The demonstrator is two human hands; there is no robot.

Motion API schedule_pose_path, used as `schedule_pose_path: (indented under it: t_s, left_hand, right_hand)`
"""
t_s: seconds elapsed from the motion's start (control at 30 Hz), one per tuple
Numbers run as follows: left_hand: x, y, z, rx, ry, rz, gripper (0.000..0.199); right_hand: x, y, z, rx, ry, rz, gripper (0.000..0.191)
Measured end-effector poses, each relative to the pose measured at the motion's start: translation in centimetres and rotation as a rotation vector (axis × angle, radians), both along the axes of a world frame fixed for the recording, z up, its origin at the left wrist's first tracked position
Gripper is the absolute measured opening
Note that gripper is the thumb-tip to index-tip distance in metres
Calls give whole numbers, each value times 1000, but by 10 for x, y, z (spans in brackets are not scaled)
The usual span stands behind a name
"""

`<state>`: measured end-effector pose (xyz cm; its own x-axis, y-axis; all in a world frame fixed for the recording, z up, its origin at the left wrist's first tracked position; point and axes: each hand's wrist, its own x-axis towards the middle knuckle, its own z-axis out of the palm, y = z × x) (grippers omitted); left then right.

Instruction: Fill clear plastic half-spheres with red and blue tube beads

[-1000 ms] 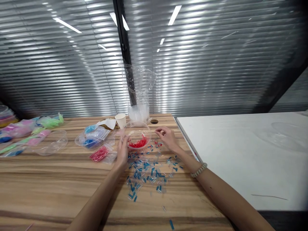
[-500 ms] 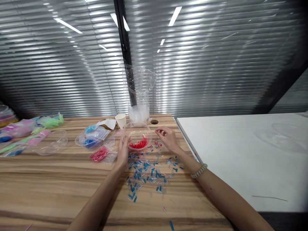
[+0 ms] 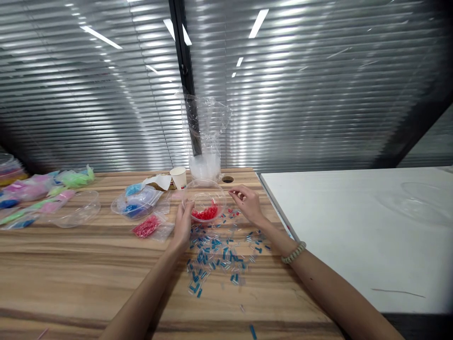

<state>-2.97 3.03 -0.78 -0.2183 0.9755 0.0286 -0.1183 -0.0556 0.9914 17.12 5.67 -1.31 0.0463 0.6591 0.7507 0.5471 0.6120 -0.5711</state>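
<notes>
My left hand (image 3: 183,222) grips the left rim of a clear plastic bowl (image 3: 221,191), which is tilted toward me. Red tube pieces (image 3: 207,212) lie gathered at the bottom of the bowl. To the right of it, my right hand (image 3: 247,202) is raised with thumb and fingertips pinched together; whatever may be between them is too small to name. Below both hands, many blue and clear tube pieces (image 3: 215,255) are scattered over the wooden table (image 3: 88,278). A few red pieces (image 3: 232,212) lie near the right hand.
Left of the bowl are a bag of red pieces (image 3: 146,226), a clear dish with blue bags (image 3: 132,208) and a paper cup (image 3: 179,178). Stacked clear cups (image 3: 205,166) stand behind. Colourful bags (image 3: 31,189) lie far left. A white table (image 3: 347,226) adjoins on the right.
The bowl and my left hand have shifted very slightly to the right. My right hand keeps its pinch in nearly the same place.
</notes>
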Motion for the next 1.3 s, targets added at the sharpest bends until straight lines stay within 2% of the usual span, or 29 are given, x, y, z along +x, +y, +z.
schedule_pose_path:
  t_s: [0.17, 0.37, 0.7, 0.9, 1.3]
  left_hand:
    - [0, -1, 2, 3, 66, 18, 39]
    - [-1, 0, -1, -4, 53, 26, 35]
    - [-1, 1, -2, -11, 72, 16, 41]
    - [0, 1, -2, -14, 38, 30, 38]
    - [-2, 4, -7, -36, 103, 10, 45]
  right_hand:
    - [0, -1, 1, -15, 1, -2, 16]
    - [0, -2, 1, -23, -3, -3, 17]
    - [0, -2, 2, -7, -7, -8, 17]
    - [-1, -4, 4, -18, -4, 13, 18]
    - [-1, -2, 2, -10, -9, 13, 16]
